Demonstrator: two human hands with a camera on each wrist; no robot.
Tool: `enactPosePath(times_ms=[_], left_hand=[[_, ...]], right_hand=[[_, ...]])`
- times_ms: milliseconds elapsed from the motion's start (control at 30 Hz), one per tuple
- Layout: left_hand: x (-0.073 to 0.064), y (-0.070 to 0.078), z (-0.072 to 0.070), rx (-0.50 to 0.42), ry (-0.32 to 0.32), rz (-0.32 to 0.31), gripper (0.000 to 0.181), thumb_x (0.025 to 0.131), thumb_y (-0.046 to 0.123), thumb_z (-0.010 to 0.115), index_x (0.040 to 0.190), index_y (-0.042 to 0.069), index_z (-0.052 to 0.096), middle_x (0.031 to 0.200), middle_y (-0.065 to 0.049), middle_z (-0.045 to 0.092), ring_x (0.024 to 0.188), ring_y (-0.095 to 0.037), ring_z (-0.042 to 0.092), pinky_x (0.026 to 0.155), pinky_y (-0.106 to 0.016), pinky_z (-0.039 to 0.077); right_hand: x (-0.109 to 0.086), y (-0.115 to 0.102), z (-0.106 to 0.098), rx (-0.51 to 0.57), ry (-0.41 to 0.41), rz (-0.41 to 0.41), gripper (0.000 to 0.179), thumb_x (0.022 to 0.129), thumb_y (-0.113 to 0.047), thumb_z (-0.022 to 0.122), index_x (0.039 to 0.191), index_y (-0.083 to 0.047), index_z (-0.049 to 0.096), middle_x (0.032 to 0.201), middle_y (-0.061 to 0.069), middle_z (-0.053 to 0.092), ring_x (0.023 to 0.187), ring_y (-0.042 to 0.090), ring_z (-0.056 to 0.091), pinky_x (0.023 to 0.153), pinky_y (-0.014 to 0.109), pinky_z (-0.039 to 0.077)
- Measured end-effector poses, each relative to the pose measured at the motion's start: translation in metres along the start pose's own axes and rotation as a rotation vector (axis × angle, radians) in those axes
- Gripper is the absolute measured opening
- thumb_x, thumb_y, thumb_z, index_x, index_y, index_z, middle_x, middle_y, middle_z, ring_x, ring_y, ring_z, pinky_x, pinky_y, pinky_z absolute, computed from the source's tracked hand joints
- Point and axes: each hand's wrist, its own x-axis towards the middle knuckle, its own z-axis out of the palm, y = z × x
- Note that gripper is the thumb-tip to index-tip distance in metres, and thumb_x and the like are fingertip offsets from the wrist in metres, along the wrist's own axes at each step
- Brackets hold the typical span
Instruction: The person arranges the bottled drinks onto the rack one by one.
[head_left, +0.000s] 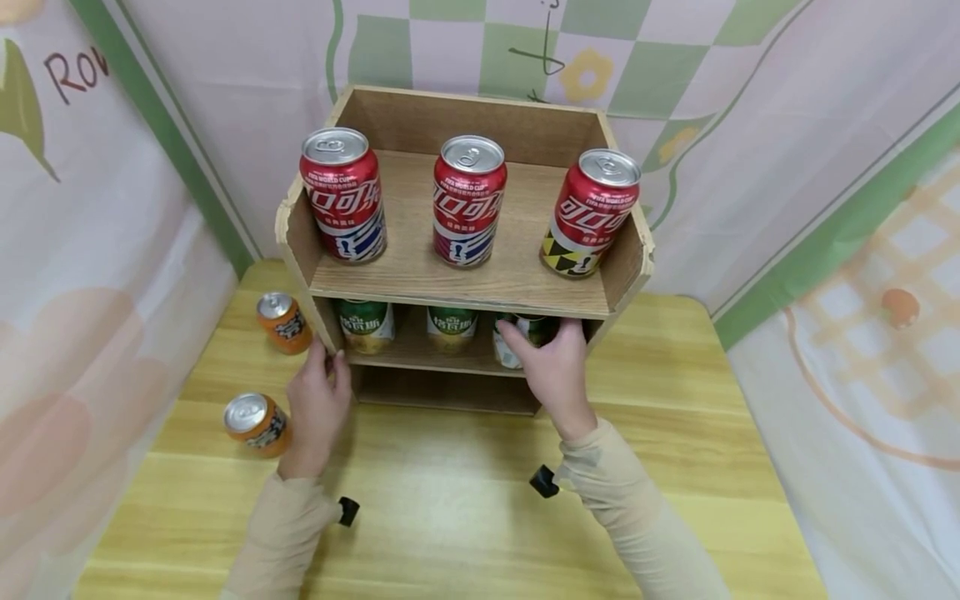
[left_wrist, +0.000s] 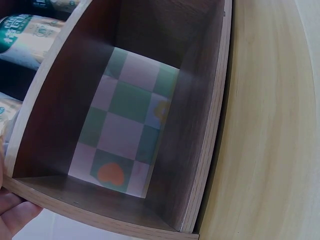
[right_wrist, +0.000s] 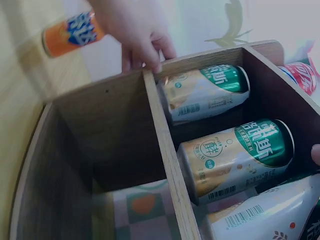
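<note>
A wooden shelf unit (head_left: 465,283) stands on the table, with green-and-gold drink cans in its middle tier. My right hand (head_left: 558,375) reaches into the right end of that tier and grips the rightmost can (head_left: 506,352), its thumb along the can's left side; its other fingers are largely hidden. Two more such cans, one at the left (head_left: 366,325) and one in the center (head_left: 452,327), stand in the same row. My left hand (head_left: 318,408) holds the front edge of the unit's left side panel (left_wrist: 10,175), close to the middle board.
Three red cola cans (head_left: 468,204) stand on the top tier. Left of the unit, two orange soda cans (head_left: 258,423) stand on the wooden table (head_left: 450,517). Below the middle tier is a low bottom compartment (head_left: 446,390). Patterned cloth (head_left: 517,50) hangs behind and at both sides.
</note>
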Motion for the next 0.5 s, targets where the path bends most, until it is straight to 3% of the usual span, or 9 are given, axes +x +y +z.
enactPosePath(times_ms=[200,500], left_hand=[[0.001,-0.0001,0.0003,0.0,0.0,0.0,0.017,0.097,-0.001,0.061,0.112,-0.009,0.059,0.097,-0.031,0.07,0.084,-0.046,0.071,0.07,-0.057,0.062],[0.001,0.0007,0.0002,0.014,0.006,0.002,0.017,0.097,0.001,0.061,0.111,-0.007,0.059,0.095,-0.03,0.071,0.081,-0.046,0.071,0.067,-0.059,0.061]], right_hand=[[0.0005,0.0003,0.0039,-0.072,0.021,-0.071,0.077,0.076,-0.014,0.091,0.14,-0.008,0.049,0.13,0.005,0.063,0.123,0.015,0.055,0.112,0.031,0.043],[-0.0019,0.0023,0.0044,-0.118,0.064,-0.112,0.066,0.086,-0.011,0.079,0.142,-0.003,0.046,0.134,0.011,0.058,0.127,0.018,0.051,0.112,0.034,0.041]])
